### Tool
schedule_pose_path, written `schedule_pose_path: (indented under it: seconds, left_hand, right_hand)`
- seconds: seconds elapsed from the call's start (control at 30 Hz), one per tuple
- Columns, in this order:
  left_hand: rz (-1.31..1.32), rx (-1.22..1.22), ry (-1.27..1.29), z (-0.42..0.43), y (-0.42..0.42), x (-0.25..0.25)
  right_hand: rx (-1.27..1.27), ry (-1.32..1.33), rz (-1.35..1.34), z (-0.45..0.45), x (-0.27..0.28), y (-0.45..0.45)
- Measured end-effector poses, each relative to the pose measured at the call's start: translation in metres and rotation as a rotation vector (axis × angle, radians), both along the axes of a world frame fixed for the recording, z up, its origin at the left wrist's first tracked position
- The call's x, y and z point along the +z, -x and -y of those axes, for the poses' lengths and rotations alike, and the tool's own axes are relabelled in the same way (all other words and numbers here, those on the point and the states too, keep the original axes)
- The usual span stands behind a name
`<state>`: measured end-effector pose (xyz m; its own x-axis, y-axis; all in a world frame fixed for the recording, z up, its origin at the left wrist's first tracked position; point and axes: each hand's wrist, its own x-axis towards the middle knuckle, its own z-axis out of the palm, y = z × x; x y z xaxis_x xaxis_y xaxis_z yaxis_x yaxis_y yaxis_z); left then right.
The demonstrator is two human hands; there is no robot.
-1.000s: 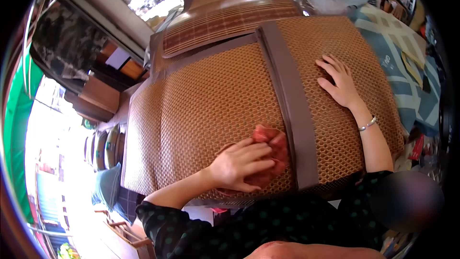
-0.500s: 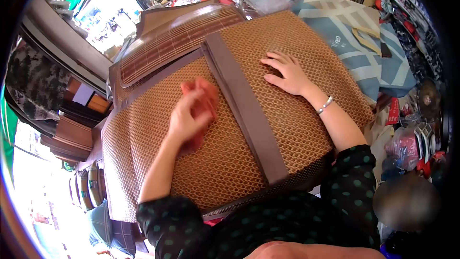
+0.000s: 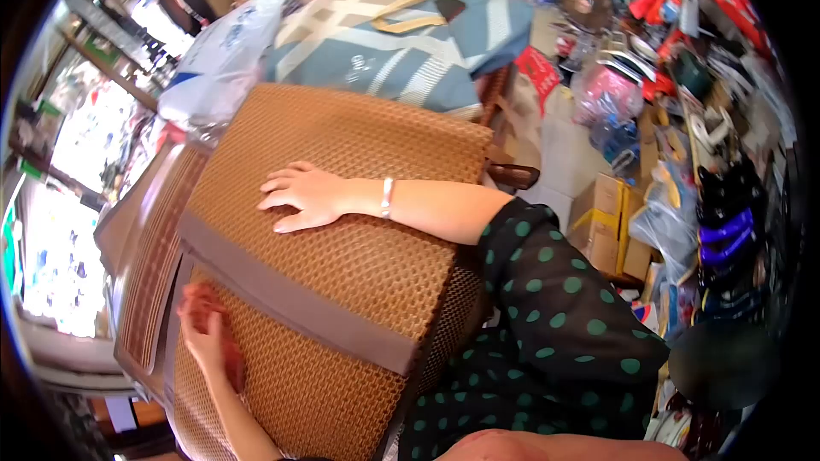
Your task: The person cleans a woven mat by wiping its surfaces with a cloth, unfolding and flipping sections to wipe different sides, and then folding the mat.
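A brown woven mat (image 3: 359,141) lies folded in front of me, its smooth brown edge band (image 3: 290,294) running slantwise across it. My right hand (image 3: 303,198) rests palm down on the weave above the band, fingers spread and holding nothing. Below the band, at the left part of the mat, my left hand (image 3: 201,343) is closed on a crumpled red cloth (image 3: 229,357). The cloth is against or just over the woven surface; I cannot tell which.
A plaid-striped mat (image 3: 154,265) lies beyond the left edge. Behind are a plastic-wrapped package (image 3: 226,55) and a blue, white and beige bag (image 3: 367,43). On the right stand a taped cardboard box (image 3: 602,226), plastic bags (image 3: 666,205) and crowded goods.
My view has turned to the right, bringing the boxes and goods there into sight. The right hand stays flat on the mat; the left still grips the red cloth.
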<state>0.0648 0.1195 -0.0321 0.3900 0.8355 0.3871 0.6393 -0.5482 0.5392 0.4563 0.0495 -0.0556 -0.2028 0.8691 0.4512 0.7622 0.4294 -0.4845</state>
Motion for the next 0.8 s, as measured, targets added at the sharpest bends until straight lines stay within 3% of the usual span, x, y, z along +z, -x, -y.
schedule_pose_path:
  seconds: [0.03,0.07,0.1,0.17,0.23,0.27,0.3,0.33,0.4,0.43,0.5,0.63,0.7,0.8]
  left_hand:
    - [0.607,-0.24,0.311,-0.031,-0.006,-0.021]
    - [0.278,-0.012,0.191,-0.077,0.022,-0.037]
    - [-0.054,0.194,0.064,-0.074,0.01,-0.022]
    - [-0.116,0.151,-0.011,-0.048,-0.015,-0.008]
    - [-0.055,0.08,0.233,0.023,-0.047,0.025]
    - [0.159,0.061,0.375,0.053,-0.05,0.017]
    - [0.137,-0.046,0.344,0.088,-0.051,0.02]
    - [-0.008,-0.171,0.055,0.116,-0.041,0.018]
    - [0.049,-0.426,0.076,0.164,-0.027,0.011]
    - [-0.083,-0.499,-0.126,0.189,-0.026,0.02]
    - [-0.263,-0.586,-0.18,0.218,-0.025,0.022]
    - [-0.092,-0.437,-0.122,0.162,-0.032,0.025]
    - [0.031,-0.056,0.139,0.111,-0.031,0.02]
    - [-0.005,0.164,0.059,-0.001,-0.023,0.003]
  right_hand:
    - [0.0,0.014,-0.012,0.0,0.001,-0.003]
    - [0.008,0.031,-0.027,0.002,0.002,-0.003]
    - [-0.015,0.049,-0.026,0.001,0.002,-0.006]
    - [-0.053,0.053,-0.021,-0.004,0.0,-0.013]
    - [-0.076,0.057,0.007,-0.004,0.0,-0.018]
    - [-0.072,0.047,0.005,-0.005,0.0,-0.021]
    - [-0.068,0.034,0.001,-0.005,-0.001,-0.023]
    - [-0.059,0.027,0.003,-0.006,-0.001,-0.025]
    - [-0.053,0.029,0.001,-0.005,-0.001,-0.025]
    - [-0.061,0.035,0.0,-0.005,0.0,-0.026]
    - [-0.043,0.019,0.018,-0.007,0.001,-0.028]
    - [-0.047,0.029,0.02,-0.006,-0.002,-0.027]
    - [-0.055,0.015,0.005,-0.006,-0.003,-0.027]
    - [-0.058,0.026,-0.003,-0.006,-0.002,-0.027]
